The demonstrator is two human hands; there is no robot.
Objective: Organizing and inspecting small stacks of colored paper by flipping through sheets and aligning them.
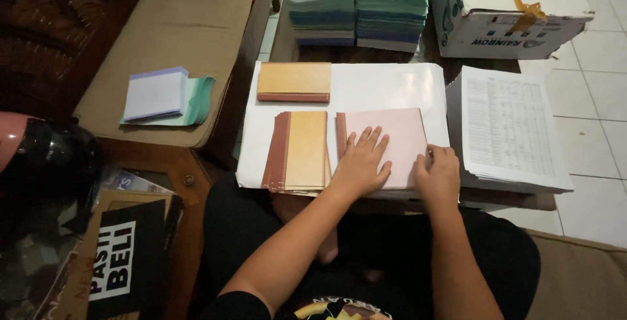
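A pink booklet (398, 134) with a dark red spine lies on a large white sheet (385, 88). My left hand (361, 162) rests flat on it, fingers spread. My right hand (439, 173) grips the booklet's right edge near its lower corner, fingers curled. Just left of the pink booklet lies a stack of yellow booklets (302, 150) with red spines. Another yellow booklet pile (294, 80) sits farther back on the sheet.
A stack of printed tables (506, 127) lies to the right. Stacks of green and blue paper (358, 18) and two white cartons (503, 23) stand at the back. Left, a tan cushion (176, 32) carries small paper pads (160, 95). A dark helmet (46, 163) sits far left.
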